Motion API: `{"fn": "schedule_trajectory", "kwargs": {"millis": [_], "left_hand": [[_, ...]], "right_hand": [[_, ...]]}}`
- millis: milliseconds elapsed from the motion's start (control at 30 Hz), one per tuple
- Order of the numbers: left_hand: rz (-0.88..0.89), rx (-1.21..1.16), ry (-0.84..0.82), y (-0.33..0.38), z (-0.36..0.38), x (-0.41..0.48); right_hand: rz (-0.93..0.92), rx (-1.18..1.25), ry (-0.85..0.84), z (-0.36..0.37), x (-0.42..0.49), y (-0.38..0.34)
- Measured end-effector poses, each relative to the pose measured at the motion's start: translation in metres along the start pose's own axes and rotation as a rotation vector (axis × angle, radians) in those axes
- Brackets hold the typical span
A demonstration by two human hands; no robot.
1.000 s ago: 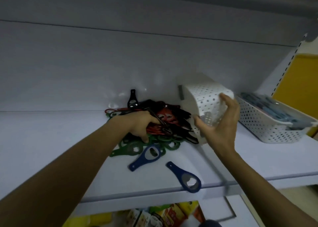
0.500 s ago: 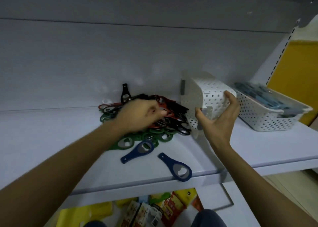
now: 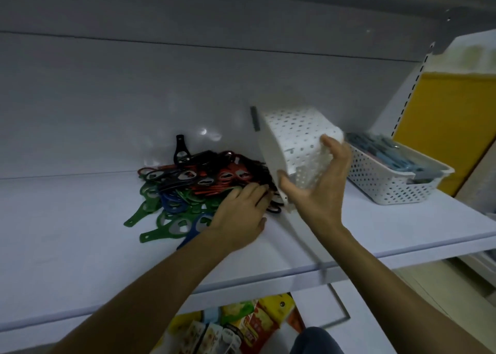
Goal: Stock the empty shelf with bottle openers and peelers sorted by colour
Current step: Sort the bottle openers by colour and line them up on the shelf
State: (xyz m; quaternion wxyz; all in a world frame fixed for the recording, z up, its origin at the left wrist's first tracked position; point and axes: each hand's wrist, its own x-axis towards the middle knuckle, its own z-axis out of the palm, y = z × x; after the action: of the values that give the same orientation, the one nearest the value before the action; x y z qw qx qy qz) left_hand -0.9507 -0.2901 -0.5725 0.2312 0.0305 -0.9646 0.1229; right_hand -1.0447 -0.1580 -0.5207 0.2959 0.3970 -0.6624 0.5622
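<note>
Dozens of flat bottle openers (image 3: pixel 193 187), green, blue, red and black, lie heaped at the back of the shelf (image 3: pixel 80 246); they look light, stiff and slick, apt to slide over each other, so pinching one by its handle seems best; the left hand (image 3: pixel 239 217) rests on the heap's right edge, fingers straight; the right hand (image 3: pixel 319 182) clasps the tipped white perforated basket (image 3: pixel 295 144) just beside it; half a second ago the left fingers were curled atop the heap, the basket tilted much the same.
</note>
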Motion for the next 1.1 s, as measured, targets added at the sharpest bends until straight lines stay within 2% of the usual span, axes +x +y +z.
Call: {"fn": "schedule_trajectory", "kwargs": {"millis": [200,467,600,867,1033,1100], "left_hand": [[0.078,0.128,0.111,-0.002,-0.002,0.000],[-0.034,0.159,0.128,0.006,-0.004,-0.004],[-0.054,0.200,0.120,0.007,-0.006,-0.006],[-0.041,0.215,0.125,0.003,-0.009,-0.010],[-0.016,0.111,0.140,0.010,-0.012,-0.005],[-0.014,-0.021,0.095,0.024,-0.012,0.011]], "right_hand": [[0.659,0.194,0.397,-0.018,-0.001,0.033],[1.150,0.422,0.586,-0.024,0.005,0.060],[1.196,0.339,0.407,-0.023,0.001,0.061],[1.022,0.383,0.449,-0.019,-0.045,0.042],[1.067,0.378,0.399,-0.028,-0.018,0.072],[1.085,0.376,0.370,-0.029,-0.019,0.080]]}}
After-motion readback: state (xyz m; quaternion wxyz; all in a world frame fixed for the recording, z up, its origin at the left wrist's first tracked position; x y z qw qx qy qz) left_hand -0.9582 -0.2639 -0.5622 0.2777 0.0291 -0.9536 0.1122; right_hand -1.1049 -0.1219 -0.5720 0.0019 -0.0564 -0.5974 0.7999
